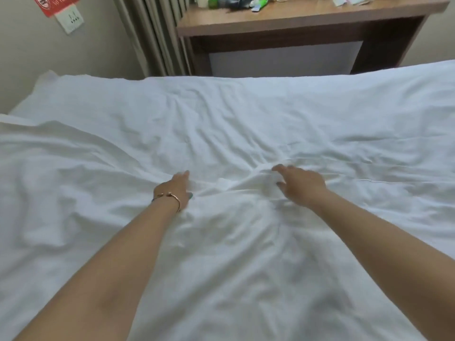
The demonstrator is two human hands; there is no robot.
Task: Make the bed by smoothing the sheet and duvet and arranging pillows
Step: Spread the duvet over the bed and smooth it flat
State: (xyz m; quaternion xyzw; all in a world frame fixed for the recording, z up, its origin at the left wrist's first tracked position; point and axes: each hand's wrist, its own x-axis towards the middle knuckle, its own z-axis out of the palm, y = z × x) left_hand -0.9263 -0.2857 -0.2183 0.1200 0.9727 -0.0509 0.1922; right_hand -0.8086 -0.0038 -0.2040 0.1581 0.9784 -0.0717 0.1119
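Note:
A white duvet (246, 124) covers the whole bed, wrinkled with creases running toward the middle. My left hand (178, 187), with a thin gold bracelet on the wrist, presses flat on the fabric, fingers stretched forward. My right hand (299, 184) lies a little to its right with fingers spread on a raised fold (248, 183) of the duvet that bunches between the two hands. No pillow is in view. The sheet under the duvet is hidden.
A wooden desk (307, 19) stands beyond the far edge of the bed, with small items on top. Grey curtains (152, 38) hang at the back left. A wall socket (70, 18) and a red sign sit on the left wall.

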